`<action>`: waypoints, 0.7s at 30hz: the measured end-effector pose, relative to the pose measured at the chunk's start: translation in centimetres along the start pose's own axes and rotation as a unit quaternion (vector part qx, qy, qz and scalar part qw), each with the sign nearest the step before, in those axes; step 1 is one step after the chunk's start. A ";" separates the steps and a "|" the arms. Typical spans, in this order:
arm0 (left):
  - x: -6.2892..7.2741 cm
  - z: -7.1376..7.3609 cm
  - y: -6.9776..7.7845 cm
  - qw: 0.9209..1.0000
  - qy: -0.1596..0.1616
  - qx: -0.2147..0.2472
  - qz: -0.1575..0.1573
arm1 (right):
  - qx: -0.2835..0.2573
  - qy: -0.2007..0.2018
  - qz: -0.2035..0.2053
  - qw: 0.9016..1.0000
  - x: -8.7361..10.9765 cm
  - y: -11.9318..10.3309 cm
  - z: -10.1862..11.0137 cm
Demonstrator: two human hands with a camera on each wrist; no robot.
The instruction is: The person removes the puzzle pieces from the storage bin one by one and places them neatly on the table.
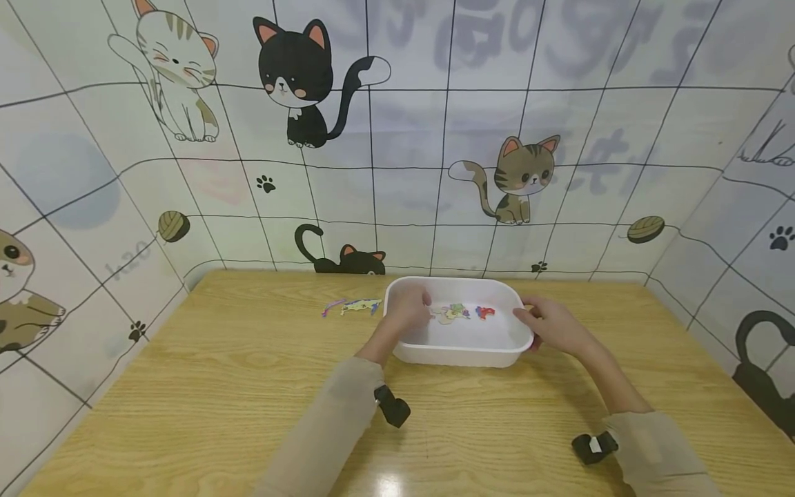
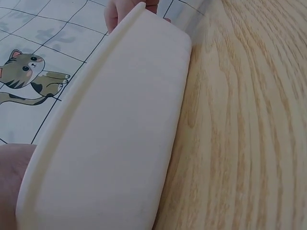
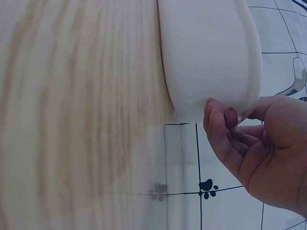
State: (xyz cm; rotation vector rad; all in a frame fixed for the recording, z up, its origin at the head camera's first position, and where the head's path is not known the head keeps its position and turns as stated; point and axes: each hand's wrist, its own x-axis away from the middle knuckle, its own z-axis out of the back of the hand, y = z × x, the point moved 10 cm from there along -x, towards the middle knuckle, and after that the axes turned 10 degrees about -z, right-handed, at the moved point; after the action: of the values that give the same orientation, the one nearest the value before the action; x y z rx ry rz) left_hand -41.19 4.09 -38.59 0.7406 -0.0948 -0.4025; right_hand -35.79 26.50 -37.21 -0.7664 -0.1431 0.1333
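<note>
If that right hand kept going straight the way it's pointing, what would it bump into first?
The white tub: the right hand already grips its rim. Beyond that wall, the red piece inside looks next in line, though depth is hard to judge.

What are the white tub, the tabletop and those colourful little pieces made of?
The white tub looks like smooth, fairly matte plastic, given its rounded corners and moulded rim. The tabletop seems wood or wood-look laminate: grain shows, and a bright glare spot suggests gloss. The colourful pieces are too small to be sure; they look flat, perhaps card or thin wood.
</note>
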 end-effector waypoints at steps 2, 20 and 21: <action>0.0 0.0 -0.1 1.000 -0.001 -0.007 0.002 | -0.002 0.000 0.000 1.000 0.0 0.0 0.0; -0.2 -1.1 -0.7 0.999 -0.024 -0.041 0.003 | -0.007 -0.001 -0.003 1.000 0.2 -0.2 -0.1; -0.2 -1.1 -0.6 0.999 -0.025 -0.044 0.001 | -0.006 0.000 -0.003 1.000 0.2 -0.2 -0.1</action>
State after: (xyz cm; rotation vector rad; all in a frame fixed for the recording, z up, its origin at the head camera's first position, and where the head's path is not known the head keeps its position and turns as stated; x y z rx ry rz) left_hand -41.36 4.48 -39.81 0.6427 -0.1245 -0.4218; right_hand -35.60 26.35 -37.13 -0.7772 -0.1474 0.1264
